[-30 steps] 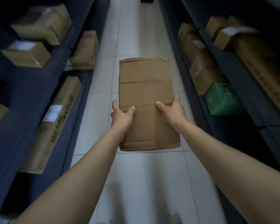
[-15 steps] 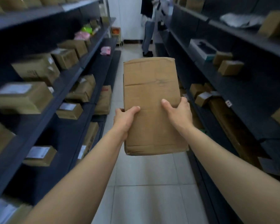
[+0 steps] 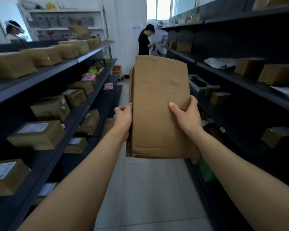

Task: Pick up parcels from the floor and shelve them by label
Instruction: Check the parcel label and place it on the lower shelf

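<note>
we held the parcel (image 3: 160, 107) upright between the shelves (image 3: 90, 64), left hand (image 3: 123, 117) and right hand (image 3: 187, 117) fingers pressed against its sides, and judged turning it to find the label wise.

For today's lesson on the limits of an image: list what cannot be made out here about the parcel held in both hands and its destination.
- Parcel, head view: no label visible; only a plain face shows.
- Left hand and right hand: fingers hidden behind the parcel.
- Shelf boxes' labels: too small and blurred to read.
- Wall notice: too small to read.
</note>
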`<state>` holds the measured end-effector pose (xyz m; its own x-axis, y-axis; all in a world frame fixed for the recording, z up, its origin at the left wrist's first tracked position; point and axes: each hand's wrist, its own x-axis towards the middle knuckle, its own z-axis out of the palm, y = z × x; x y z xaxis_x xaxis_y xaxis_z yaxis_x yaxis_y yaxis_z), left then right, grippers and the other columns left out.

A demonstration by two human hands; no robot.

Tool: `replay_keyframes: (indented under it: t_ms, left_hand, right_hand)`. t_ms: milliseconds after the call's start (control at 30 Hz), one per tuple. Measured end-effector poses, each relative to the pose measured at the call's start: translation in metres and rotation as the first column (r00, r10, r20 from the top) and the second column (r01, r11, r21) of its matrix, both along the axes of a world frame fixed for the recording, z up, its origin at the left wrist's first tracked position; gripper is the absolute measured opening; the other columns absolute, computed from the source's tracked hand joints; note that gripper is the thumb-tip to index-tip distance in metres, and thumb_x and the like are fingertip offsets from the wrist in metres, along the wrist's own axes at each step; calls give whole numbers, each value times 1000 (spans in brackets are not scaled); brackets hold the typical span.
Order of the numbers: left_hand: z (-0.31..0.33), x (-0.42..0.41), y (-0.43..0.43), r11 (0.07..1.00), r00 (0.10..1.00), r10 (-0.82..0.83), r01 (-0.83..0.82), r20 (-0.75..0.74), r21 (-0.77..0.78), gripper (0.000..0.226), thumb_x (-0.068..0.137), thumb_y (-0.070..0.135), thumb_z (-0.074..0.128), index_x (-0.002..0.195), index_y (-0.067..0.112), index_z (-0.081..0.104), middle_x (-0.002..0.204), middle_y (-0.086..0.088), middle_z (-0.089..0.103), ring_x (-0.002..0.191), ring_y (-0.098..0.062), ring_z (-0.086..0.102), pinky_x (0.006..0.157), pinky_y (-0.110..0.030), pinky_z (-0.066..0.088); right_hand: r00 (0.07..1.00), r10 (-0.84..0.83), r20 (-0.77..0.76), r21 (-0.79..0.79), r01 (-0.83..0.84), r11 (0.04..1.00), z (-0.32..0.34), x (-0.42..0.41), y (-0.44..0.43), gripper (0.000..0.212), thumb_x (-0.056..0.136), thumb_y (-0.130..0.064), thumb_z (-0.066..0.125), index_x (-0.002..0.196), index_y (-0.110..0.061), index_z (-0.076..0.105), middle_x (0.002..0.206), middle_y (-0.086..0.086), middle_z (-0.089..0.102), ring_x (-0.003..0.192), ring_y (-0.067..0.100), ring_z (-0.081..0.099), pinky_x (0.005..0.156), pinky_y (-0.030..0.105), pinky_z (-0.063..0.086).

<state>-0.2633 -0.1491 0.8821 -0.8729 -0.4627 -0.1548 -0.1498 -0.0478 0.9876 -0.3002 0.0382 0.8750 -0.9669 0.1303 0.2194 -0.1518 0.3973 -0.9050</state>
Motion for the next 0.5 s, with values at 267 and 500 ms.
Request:
replay_keyframes:
  t_ms: [267, 500]
  left_hand:
    - [16, -9, 26, 993, 998, -39, 33, -47, -111, 56, 95, 46, 48, 135, 6, 50, 130, -13, 59, 111, -27, 57, 88, -39, 47]
    - [18, -10, 51, 996, 991, -61, 53, -116, -73, 54, 80, 44, 70, 122, 12, 57, 115, -7, 66, 100, -23, 65, 90, -42, 55]
  right_hand:
    - [976, -14, 217, 231, -38, 972, 9, 0, -2, 87, 88, -69, 37, 154, -25, 1, 164, 10, -8, 149, 36, -4, 120, 54, 6]
    - [939, 231, 253, -112, -209, 972, 23, 4, -10, 114, 68, -86, 41, 154, -22, 4, 164, 6, 12, 148, 30, 18, 118, 54, 20]
